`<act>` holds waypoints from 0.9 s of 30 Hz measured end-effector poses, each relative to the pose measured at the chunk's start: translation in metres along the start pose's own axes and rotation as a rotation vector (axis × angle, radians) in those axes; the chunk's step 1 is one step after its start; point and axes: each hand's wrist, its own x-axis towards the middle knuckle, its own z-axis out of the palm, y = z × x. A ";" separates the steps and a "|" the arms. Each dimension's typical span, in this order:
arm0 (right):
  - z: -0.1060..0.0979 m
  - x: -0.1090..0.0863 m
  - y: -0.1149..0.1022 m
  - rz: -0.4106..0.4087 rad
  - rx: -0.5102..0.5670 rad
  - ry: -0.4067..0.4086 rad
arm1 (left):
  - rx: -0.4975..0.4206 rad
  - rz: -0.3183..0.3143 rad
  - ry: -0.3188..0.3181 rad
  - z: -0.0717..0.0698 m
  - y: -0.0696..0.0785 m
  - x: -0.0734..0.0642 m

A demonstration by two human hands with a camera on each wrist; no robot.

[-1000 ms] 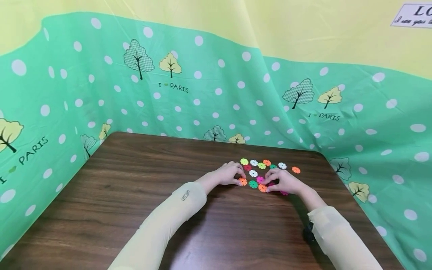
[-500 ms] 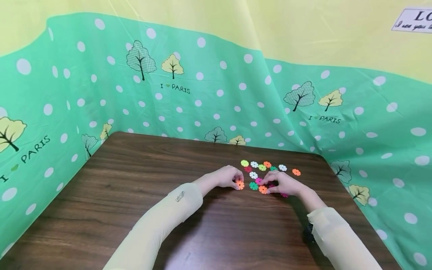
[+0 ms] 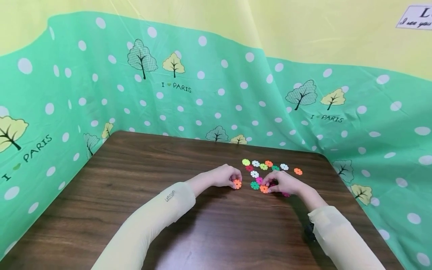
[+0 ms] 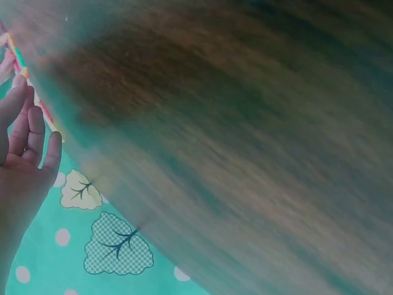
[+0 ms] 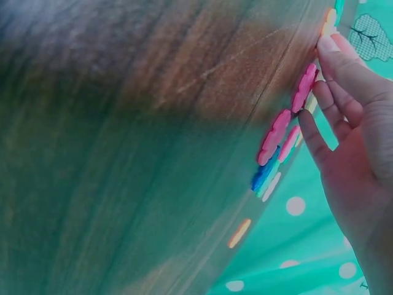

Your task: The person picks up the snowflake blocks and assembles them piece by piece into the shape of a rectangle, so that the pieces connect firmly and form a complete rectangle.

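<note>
In the head view my left hand pinches an orange flower-shaped disc between thumb and fingers, left of the other discs. My right hand has thumb and index finger at the edges of a second orange flower-shaped disc, which lies on the table. The right wrist view shows those fingertips on that orange disc, with pink discs below the hand. A green disc lies between the hands, and a magenta one is beside the right fingers. Some discs are partly hidden under the right hand.
Several more discs in white, yellow-green, red, green and orange lie behind the hands, including a white disc and a lone orange disc at right. The brown wooden table meets a green dotted curtain at its back and sides.
My left hand has drawn its orange disc leftward and slightly towards me, away from the green disc, and tilted it up. The right hand stays nearly in place at the other orange disc.
</note>
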 end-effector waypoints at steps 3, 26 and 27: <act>-0.002 0.001 -0.001 0.012 0.030 -0.016 | -0.005 0.010 0.006 -0.005 -0.001 -0.005; -0.012 -0.007 -0.009 0.043 0.101 -0.002 | -0.093 0.055 0.122 -0.039 -0.008 -0.053; -0.013 -0.006 -0.011 0.032 0.104 0.008 | -0.094 0.053 0.126 -0.041 -0.009 -0.056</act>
